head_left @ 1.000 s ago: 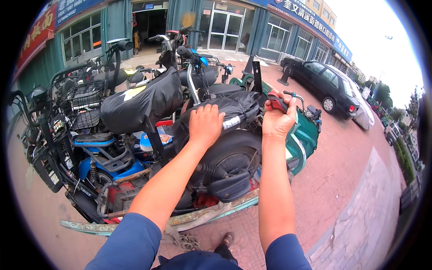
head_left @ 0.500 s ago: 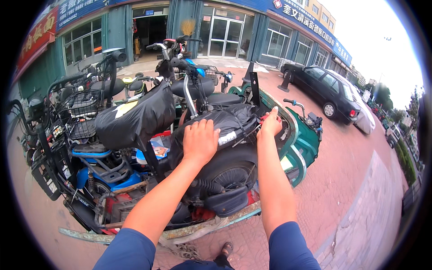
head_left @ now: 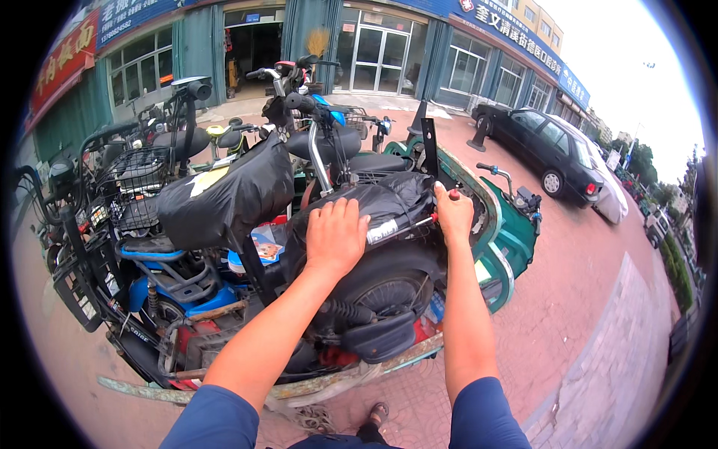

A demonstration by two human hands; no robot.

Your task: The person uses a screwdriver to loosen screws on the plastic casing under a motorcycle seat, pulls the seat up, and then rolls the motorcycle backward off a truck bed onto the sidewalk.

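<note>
My left hand [head_left: 336,236] lies on a black plastic-wrapped seat [head_left: 389,200], fingers stretched over its top. At the right end of that bundle, my right hand [head_left: 453,217] is closed around a red-handled tool [head_left: 454,194]. One red end stands up above the fist, and another red part shows at its left beside a thin metal rod. The tool's exact kind is hard to make out. Below the seat are a black rear wheel [head_left: 390,293] and a dark shock absorber [head_left: 348,313]. A white label [head_left: 382,231] sits on the plastic between my hands.
The vehicle lies in a green cargo tricycle bed [head_left: 490,213] with a worn front rail [head_left: 321,387]. A second black-wrapped bundle [head_left: 228,196], handlebars [head_left: 318,157] and a blue frame [head_left: 202,299] crowd the left. A black upright bar [head_left: 430,150] rises near my right hand. A dark car [head_left: 542,150] stands beyond.
My right hand has turned, and its grip on the red-handled tool has shifted, with a red end now upright above the fist. My left hand stays on the seat.
</note>
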